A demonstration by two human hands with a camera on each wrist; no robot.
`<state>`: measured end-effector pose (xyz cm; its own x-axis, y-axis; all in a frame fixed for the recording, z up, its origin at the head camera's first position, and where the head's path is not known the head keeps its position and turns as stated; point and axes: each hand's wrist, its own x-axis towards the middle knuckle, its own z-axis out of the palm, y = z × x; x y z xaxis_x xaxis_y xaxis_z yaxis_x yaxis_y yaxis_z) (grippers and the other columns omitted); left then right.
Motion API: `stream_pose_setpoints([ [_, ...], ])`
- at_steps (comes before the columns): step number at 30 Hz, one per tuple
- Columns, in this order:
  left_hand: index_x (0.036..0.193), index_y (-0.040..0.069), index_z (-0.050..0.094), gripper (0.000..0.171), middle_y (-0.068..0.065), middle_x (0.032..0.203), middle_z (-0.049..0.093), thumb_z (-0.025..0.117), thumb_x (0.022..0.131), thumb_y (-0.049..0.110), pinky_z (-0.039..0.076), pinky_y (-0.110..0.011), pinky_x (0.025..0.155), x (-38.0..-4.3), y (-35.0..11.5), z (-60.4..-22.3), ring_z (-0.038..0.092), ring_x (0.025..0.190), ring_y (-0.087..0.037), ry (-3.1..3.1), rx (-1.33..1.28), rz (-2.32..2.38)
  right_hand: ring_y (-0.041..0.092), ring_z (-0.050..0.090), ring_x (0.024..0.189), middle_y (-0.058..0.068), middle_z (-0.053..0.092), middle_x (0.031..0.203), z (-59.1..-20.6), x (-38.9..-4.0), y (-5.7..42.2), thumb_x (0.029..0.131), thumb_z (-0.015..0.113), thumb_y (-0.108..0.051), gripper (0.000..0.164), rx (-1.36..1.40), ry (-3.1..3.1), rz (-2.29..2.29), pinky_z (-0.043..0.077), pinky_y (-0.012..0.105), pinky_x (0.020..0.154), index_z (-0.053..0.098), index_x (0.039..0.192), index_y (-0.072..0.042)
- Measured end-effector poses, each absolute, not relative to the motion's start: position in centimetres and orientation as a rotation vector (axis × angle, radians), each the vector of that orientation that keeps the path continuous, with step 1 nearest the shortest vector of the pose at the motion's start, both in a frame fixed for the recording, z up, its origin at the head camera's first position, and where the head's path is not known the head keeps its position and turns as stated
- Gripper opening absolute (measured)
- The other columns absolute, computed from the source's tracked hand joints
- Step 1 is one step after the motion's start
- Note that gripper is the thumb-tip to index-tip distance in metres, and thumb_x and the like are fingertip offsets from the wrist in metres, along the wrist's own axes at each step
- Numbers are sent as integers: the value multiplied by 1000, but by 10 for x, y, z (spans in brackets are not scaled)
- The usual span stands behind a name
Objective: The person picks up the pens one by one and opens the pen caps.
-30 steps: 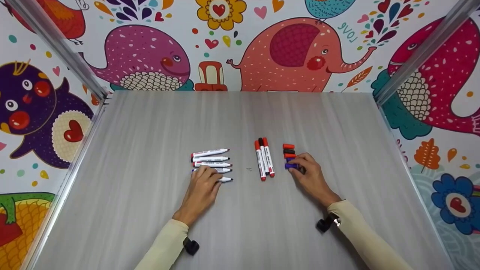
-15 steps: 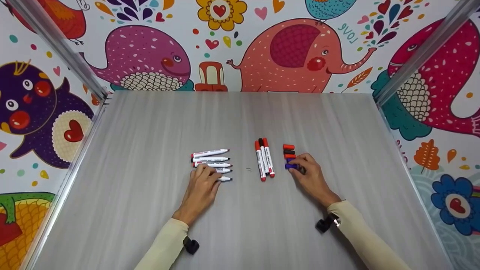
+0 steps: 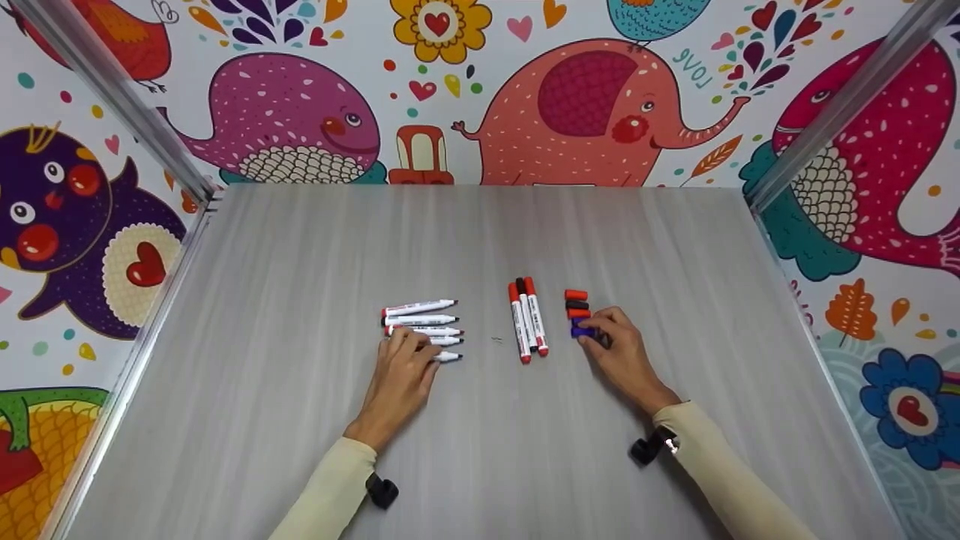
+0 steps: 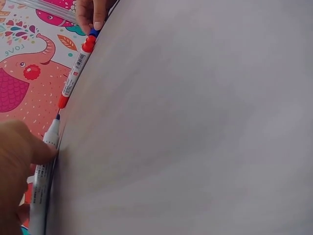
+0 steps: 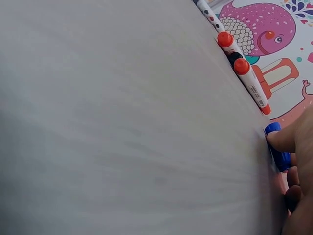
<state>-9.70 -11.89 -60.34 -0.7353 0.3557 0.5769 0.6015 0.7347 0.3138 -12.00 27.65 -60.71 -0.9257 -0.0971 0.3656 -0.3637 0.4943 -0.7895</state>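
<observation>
On the left, my left hand (image 3: pixel 397 375) grips the nearest uncapped white marker (image 4: pixel 43 186), its dark tip pointing right; the hand covers most of the barrel in the head view. Beyond it lie several more uncapped markers (image 3: pixel 420 320) in a row, the closest partly hidden by my fingers. My right hand (image 3: pixel 626 356) pinches a blue marker cap (image 5: pixel 279 152) between thumb and fingers at the near end of a column of caps. Another blue cap (image 3: pixel 578 322), two red caps (image 3: pixel 576 295) and a black cap (image 3: pixel 577 305) make up the rest of that column.
Between the hands lie three capped markers (image 3: pixel 529 322) side by side, two red and one black. Small dark marks (image 3: pixel 496 340) show on the grey tabletop (image 3: pixel 480 450) left of them. A wall with cartoon animals (image 3: pixel 585 112) stands behind the table, with metal posts (image 3: pixel 825 112) at its corners.
The marker in my left hand has edged slightly away from me, toward the other uncapped ones. My right hand stays on the blue cap, and the other markers and caps keep their places.
</observation>
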Motion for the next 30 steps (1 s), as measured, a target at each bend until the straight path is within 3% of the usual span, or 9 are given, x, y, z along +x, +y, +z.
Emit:
stream_pose_setpoints([
  [25,105,8,80,15,-7,105,69,85,92,6,46,-49,90,-89,-113,-590,59,108,-30,-2440,-751,-715,27,63,97,13,67,115,-598,-120,276,91,83,11,22,463,-2480,1345,47,21,83,81,110,1],
  [30,107,7,83,17,-5,107,70,87,91,6,46,-45,85,-85,-106,-584,59,109,-27,-2470,-717,-870,30,63,98,15,66,116,-592,-121,277,91,83,11,21,495,-2493,1310,46,20,83,80,110,2],
])
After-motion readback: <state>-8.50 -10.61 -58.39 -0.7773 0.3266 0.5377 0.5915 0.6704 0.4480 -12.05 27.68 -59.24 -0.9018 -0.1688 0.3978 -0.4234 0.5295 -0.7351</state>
